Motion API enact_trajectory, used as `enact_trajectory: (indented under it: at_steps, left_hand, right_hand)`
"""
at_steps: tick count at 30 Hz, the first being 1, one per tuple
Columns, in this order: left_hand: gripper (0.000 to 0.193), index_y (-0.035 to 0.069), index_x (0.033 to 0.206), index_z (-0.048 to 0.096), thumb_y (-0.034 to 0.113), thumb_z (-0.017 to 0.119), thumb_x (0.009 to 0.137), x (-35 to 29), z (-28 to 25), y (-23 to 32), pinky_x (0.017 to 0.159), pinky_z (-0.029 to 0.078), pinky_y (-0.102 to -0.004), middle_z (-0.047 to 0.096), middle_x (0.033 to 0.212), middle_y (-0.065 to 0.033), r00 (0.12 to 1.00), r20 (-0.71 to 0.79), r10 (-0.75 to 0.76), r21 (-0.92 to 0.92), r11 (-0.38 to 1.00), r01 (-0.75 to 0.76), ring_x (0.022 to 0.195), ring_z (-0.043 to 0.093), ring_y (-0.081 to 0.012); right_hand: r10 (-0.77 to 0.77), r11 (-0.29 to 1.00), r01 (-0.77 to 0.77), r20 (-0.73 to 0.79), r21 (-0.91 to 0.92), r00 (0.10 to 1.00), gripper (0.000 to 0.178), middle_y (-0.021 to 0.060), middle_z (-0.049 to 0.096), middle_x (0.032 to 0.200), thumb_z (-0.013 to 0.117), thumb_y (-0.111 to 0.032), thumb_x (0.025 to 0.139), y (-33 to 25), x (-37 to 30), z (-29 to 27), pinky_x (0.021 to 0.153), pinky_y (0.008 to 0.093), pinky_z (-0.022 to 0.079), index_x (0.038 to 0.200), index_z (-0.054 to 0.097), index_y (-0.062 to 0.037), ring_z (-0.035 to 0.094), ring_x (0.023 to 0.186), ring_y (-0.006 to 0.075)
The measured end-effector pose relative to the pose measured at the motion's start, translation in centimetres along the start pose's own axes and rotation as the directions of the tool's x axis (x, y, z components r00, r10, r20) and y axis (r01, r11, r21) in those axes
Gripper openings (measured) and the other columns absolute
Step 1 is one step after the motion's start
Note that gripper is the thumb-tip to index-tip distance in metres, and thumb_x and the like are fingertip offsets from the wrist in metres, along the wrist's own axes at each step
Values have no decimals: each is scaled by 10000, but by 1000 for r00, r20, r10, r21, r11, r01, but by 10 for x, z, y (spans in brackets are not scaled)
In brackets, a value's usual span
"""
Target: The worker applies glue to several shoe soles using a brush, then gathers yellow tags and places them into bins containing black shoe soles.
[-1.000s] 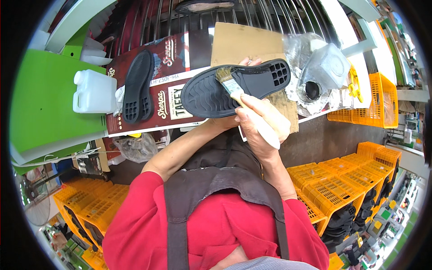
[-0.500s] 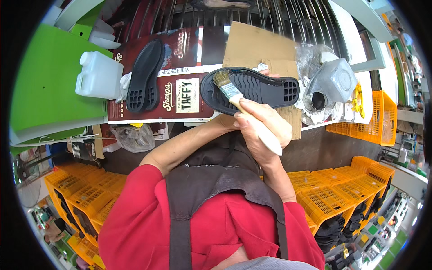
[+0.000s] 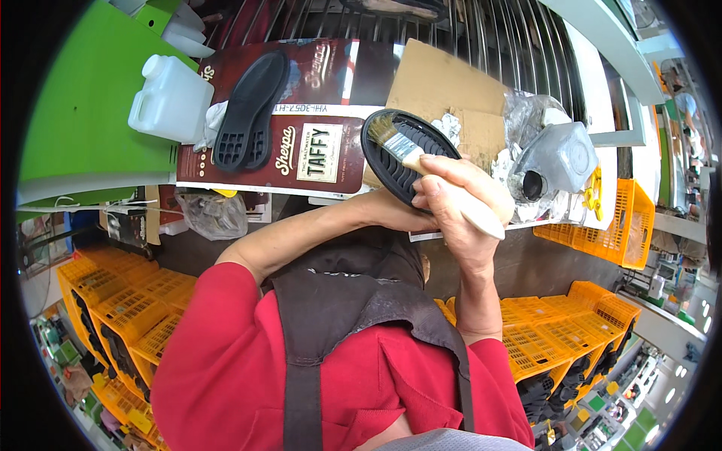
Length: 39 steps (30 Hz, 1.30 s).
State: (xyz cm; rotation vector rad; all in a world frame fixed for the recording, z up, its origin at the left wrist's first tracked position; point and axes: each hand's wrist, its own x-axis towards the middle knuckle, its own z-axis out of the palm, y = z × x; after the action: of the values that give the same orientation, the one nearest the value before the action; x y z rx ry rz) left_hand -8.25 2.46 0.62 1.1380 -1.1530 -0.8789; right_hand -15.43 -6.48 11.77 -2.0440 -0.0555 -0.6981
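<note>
While the right hand [image 3: 457,222] gripped the paintbrush [image 3: 407,151], the left hand [image 3: 406,215] held the black shoe sole [image 3: 386,164], swung steeper than moments before, its heel newly hidden.

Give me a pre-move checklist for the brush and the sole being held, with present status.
1. Right hand grips the brush by its handle: ok.
2. Bristles at the sole's far end: ok.
3. Bristles loaded with liquid: cannot tell.
4. Left hand grip on the sole: cannot tell; hand under it, fingers mostly hidden.
5. White jug clear of both hands: ok.
6. Clear container apart from the brush: ok.
</note>
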Motion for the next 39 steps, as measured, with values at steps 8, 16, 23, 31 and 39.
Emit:
enact_trajectory:
  at_steps: [8, 16, 23, 31, 39]
  left_hand:
    - [360, 25, 1052, 594, 182, 731, 758, -5, -21, 34, 823, 476, -296, 616, 1017, -90, 953, 258, -156, 37, 988, 152, 948, 575, -186]
    - [434, -14, 1119, 572, 174, 733, 763, -9, -42, 21, 871, 466, -324, 616, 1065, -122, 876, 467, -116, -120, 974, 193, 984, 580, -221]
    - [550, -41, 1194, 513, 248, 726, 777, -17, -62, 17, 944, 408, -337, 581, 1149, -141, 828, 506, -243, -206, 898, 390, 1085, 531, -229]
    - [541, -34, 1156, 531, 360, 674, 814, -33, -70, 11, 838, 438, -289, 585, 1056, -101, 850, 412, -329, -453, 735, 504, 967, 553, -165]
    - [791, -40, 1285, 390, 593, 508, 826, -38, -61, 4, 885, 472, -382, 578, 1094, -204, 945, 183, -272, -675, 664, 321, 1006, 592, -282]
  right_hand:
    - [264, 954, -280, 141, 110, 954, 183, 123, 675, 838, 687, -63, 780, 3, 18, -24, 583, 258, 507, 932, 675, 38, 650, 664, 164]
    - [385, 879, -423, 195, 221, 902, 188, 84, 657, 756, 618, -78, 851, 25, 27, -38, 552, 205, 515, 975, 656, 59, 629, 619, 99]
    - [469, 822, -494, 154, 285, 870, 217, 104, 654, 742, 619, -93, 857, 41, 26, -35, 556, 212, 499, 1008, 638, 62, 609, 600, 123]
    - [536, 777, -520, 61, 355, 842, 236, 92, 645, 725, 631, -134, 860, 50, 22, -30, 535, 205, 486, 1004, 645, 52, 592, 577, 114]
    - [578, 738, -539, 32, 407, 816, 245, 92, 645, 720, 634, -152, 862, 47, 17, -22, 526, 201, 478, 998, 649, 51, 588, 566, 111]
